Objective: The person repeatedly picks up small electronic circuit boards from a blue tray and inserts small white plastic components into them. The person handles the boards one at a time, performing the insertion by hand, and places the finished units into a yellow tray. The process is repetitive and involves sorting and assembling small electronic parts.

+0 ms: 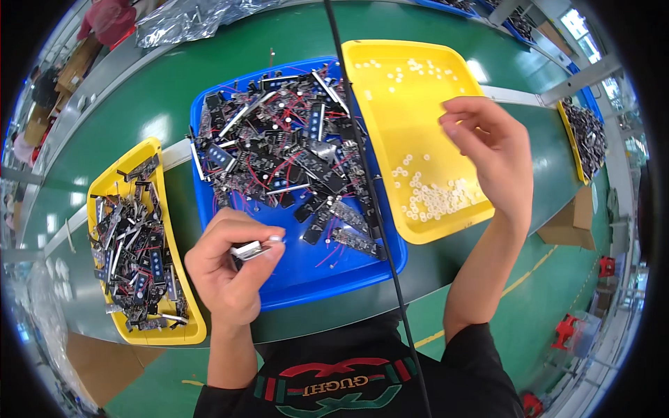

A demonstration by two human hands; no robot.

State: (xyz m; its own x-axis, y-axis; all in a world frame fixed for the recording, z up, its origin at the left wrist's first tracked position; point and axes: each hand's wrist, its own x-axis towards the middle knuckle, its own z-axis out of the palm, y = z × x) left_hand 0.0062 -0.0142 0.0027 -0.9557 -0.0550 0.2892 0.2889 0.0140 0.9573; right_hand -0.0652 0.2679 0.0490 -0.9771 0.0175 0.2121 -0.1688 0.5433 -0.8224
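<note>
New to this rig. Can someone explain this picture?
No robot here: these are a person's bare hands. The picture comes from a head-worn fisheye camera looking down, so straight edges bend near the rim.

On the green table, a blue tray holds a heap of circuit boards with wires. A narrow yellow tray at left holds more; a wide yellow tray at right holds small white pieces.

The left hand grips a small silvery part. The right hand is above the wide tray, with nothing visible in it.
</note>
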